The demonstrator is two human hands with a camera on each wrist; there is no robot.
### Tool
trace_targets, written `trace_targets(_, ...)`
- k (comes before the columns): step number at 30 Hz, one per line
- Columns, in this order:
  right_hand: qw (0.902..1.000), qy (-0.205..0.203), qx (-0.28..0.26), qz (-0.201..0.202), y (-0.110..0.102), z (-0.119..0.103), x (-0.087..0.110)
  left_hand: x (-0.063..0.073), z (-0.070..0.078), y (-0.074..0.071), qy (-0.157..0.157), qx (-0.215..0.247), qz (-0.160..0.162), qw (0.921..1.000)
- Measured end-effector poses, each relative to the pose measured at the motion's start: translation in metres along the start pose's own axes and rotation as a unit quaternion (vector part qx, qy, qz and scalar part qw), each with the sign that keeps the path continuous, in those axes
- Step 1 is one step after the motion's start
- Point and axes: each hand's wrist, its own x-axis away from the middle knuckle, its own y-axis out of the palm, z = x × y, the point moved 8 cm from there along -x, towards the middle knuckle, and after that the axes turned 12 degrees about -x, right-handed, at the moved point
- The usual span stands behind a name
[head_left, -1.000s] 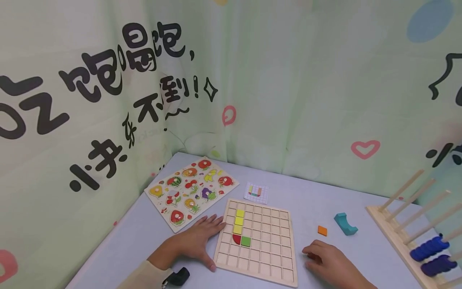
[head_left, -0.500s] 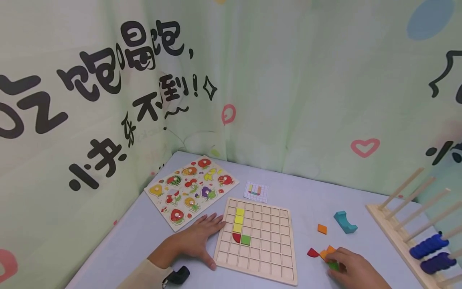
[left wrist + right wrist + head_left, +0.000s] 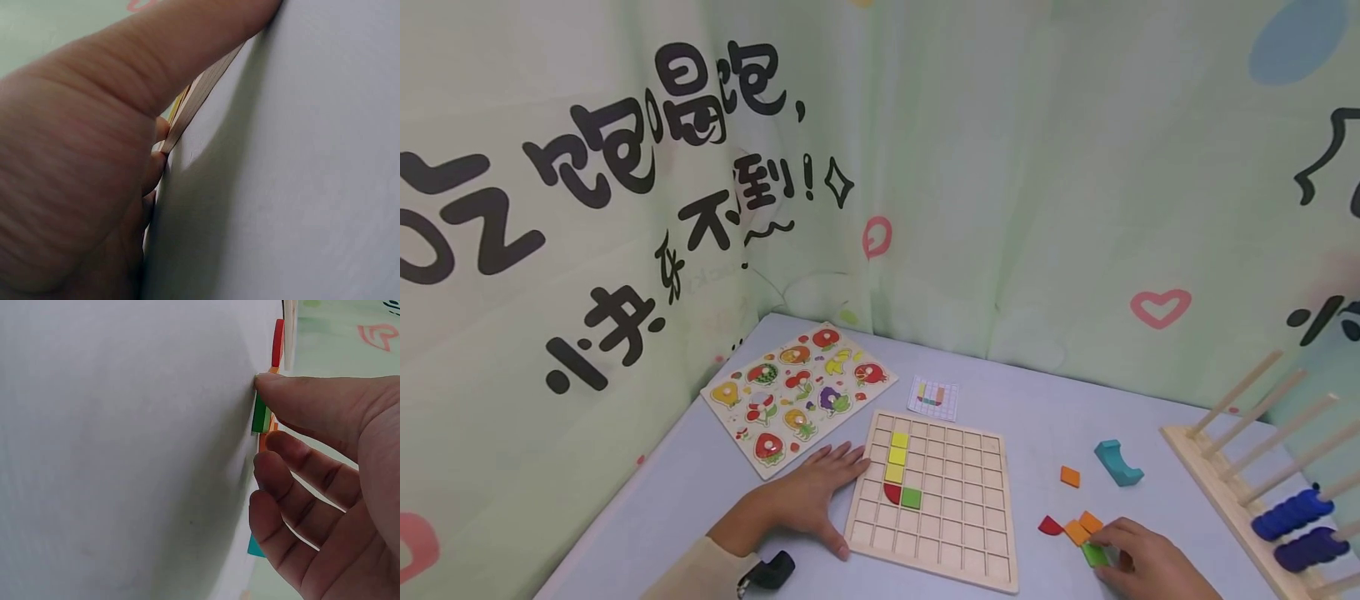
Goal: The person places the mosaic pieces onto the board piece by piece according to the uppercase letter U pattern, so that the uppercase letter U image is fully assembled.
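Observation:
In the head view my left hand (image 3: 812,500) lies with fingers spread against the left edge of a wooden grid board (image 3: 962,508). Three yellow squares (image 3: 897,456), a red quarter-circle (image 3: 892,494) and a green square (image 3: 912,498) sit in its cells. To the right of the board, my right hand (image 3: 1150,558) pinches a green square block (image 3: 261,412) between thumb and index finger, low at the table. Beside that block lie two orange squares (image 3: 1077,532) and a loose red quarter-circle (image 3: 1050,526).
A printed pattern card (image 3: 933,397) lies behind the board, and a fruit puzzle (image 3: 797,392) stands to its left. Another orange square (image 3: 1070,477) and a teal arch block (image 3: 1117,463) are farther back right. A wooden peg rack (image 3: 1232,492) with blue beads is at the right.
My right hand has moved right, away from the board's edge, to the small blocks. Red, orange and green pieces that were out of sight now show. My left hand stays in place.

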Motion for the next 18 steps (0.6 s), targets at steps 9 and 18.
trace_targets(9, 0.9999, 0.006, -0.011, -0.01, 0.0036, 0.0017, -0.0036, 0.0012, 0.0009, -0.0035, 0.004, 0.0, 0.002, 1.0)
trace_targets(18, 0.9994, 0.021, -0.011, -0.025, 0.0082, 0.0028, -0.0016, 0.0028, 0.0032, -0.005, 0.009, -0.008, 0.004, 0.9999)
